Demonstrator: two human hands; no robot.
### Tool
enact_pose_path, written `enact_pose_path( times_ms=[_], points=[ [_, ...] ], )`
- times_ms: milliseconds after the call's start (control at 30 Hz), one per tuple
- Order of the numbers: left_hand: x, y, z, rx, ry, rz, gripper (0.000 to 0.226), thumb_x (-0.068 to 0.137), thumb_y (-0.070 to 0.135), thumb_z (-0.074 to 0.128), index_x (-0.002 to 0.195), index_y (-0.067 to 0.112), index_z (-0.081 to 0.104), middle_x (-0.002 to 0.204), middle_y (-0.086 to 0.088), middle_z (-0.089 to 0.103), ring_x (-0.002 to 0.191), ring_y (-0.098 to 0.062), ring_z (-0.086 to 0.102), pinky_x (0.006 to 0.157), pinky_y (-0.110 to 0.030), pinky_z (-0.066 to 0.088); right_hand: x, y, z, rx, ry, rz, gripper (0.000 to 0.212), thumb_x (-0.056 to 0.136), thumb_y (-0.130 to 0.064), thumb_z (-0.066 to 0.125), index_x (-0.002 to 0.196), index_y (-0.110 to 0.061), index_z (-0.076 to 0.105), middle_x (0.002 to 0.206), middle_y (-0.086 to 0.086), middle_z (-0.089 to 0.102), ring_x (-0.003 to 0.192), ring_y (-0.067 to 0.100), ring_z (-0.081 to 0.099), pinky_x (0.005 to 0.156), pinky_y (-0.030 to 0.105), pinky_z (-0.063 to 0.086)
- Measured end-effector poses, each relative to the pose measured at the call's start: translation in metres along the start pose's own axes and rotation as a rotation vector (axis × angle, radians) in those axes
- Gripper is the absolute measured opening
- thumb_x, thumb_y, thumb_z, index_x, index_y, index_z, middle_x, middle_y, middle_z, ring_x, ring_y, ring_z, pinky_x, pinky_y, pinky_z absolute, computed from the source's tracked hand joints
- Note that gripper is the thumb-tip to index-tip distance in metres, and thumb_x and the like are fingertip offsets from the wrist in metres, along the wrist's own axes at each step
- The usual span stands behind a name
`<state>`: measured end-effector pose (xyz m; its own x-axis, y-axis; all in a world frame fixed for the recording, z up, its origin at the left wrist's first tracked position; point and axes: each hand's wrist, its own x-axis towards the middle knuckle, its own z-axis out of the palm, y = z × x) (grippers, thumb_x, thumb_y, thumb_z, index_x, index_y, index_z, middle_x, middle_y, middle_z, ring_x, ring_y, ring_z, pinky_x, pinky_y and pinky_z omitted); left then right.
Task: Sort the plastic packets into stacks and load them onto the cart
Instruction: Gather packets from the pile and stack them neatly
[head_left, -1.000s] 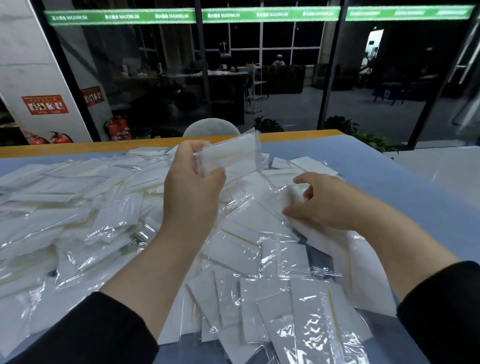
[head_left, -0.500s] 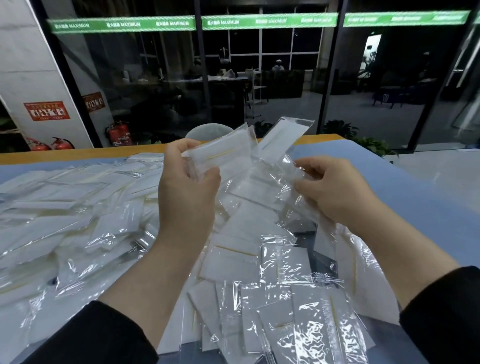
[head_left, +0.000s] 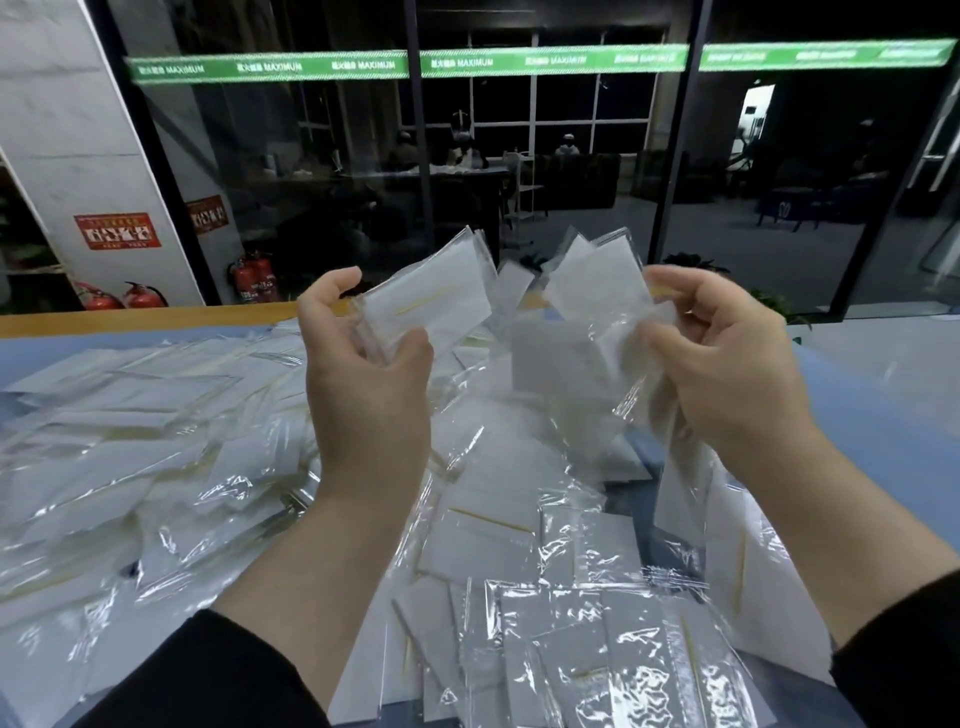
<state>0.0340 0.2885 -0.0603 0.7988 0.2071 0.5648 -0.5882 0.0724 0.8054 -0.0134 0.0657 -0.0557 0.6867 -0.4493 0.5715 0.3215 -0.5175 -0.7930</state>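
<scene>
A loose heap of clear plastic packets (head_left: 498, 525), each with a white sheet and a thin stick inside, covers the blue table (head_left: 883, 415). My left hand (head_left: 363, 374) is raised above the heap and grips a small stack of packets (head_left: 436, 296) between thumb and fingers. My right hand (head_left: 727, 358) is raised beside it and pinches a bunch of several packets (head_left: 597, 291) that fan upward and trail down toward the heap. The two handfuls nearly touch in the middle. No cart is in view.
The table has a wooden far edge (head_left: 145, 319). Behind it stands a dark glass wall (head_left: 519, 156) with a green strip. Red fire extinguishers (head_left: 254, 278) stand at the left by a white pillar. Bare blue tabletop shows at the right.
Both hands rose higher above the heap. My right hand lifted a bunch of packets off the pile and brought it up level with the stack in my left hand.
</scene>
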Motion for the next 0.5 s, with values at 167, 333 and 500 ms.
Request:
enact_pose_path(
  times_ms=[167,333,500],
  points=[
    [0.003,0.002,0.000,-0.019,0.022,-0.054,0.050,0.091,-0.004,0.066,0.128,0.023,0.047,0.071,0.022,0.062,0.063,0.008,0.060,0.057,-0.009,0.045,-0.001,-0.005,-0.002,0.133,0.116,0.026,0.022,0.091,-0.016,0.066,0.100,-0.033,0.075,0.081,-0.008,0.071,0.072,0.009,0.057,0.070,0.035,0.050],
    [0.006,-0.002,-0.002,-0.047,0.043,-0.097,0.051,0.091,0.000,0.067,0.126,0.030,0.047,0.080,0.015,0.065,0.068,0.004,0.063,0.060,-0.014,0.048,-0.003,-0.011,-0.006,0.245,0.202,-0.023,0.012,0.095,-0.020,0.065,0.095,-0.031,0.071,0.085,-0.002,0.064,0.075,0.014,0.052,0.071,0.031,0.044],
    [0.006,-0.003,0.000,-0.072,-0.064,-0.183,0.047,0.090,-0.004,0.066,0.122,0.028,0.052,0.081,0.015,0.068,0.067,0.003,0.064,0.058,-0.015,0.050,0.000,-0.018,-0.008,0.481,0.217,0.042,0.020,0.094,-0.008,0.061,0.095,-0.024,0.073,0.093,0.002,0.073,0.085,0.021,0.066,0.081,0.036,0.055]
  ],
)
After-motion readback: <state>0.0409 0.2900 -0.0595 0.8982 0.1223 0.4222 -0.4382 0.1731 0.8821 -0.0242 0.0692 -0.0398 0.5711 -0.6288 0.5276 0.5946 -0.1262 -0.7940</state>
